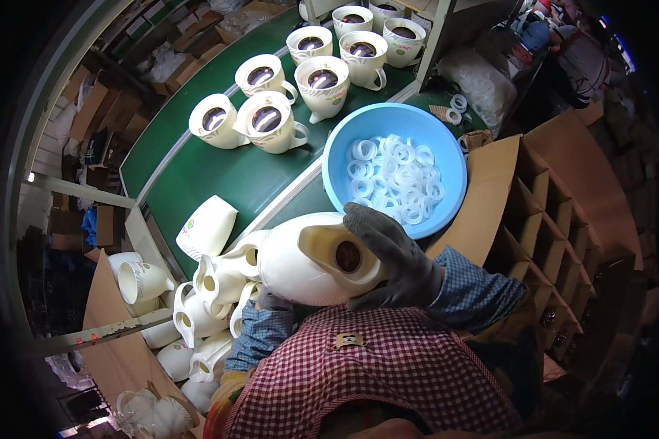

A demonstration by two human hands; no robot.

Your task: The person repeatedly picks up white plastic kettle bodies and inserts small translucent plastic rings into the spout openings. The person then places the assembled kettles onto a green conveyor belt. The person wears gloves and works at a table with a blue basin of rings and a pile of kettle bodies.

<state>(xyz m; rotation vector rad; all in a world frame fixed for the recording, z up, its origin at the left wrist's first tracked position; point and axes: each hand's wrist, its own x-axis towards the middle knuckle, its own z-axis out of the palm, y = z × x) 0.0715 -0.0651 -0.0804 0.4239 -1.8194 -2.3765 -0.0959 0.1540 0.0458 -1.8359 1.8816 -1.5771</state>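
Note:
A cream-white jug (296, 267) with a spout lies tilted in front of my chest, its open mouth facing right; something brown shows inside the opening. My right hand (395, 256), in a grey glove, grips it round the mouth end, fingers above and thumb below. Under the jug's left end, my left hand (274, 301), also gloved, supports it; most of its fingers are hidden. Just left of the jug, several similar cream jugs (209, 285) lie piled together. Beyond my right hand stands a light blue basin (455, 172) with many translucent white rings (406, 179).
Several cream jugs (269, 124) with dark glossy insides stand upright on the green conveyor belt (190, 172). One cream jug body (206, 227) lies on its near part. A divided cardboard box (483, 197) is at right, another box (106, 307) at left. A metal frame (80, 192) crosses the left side.

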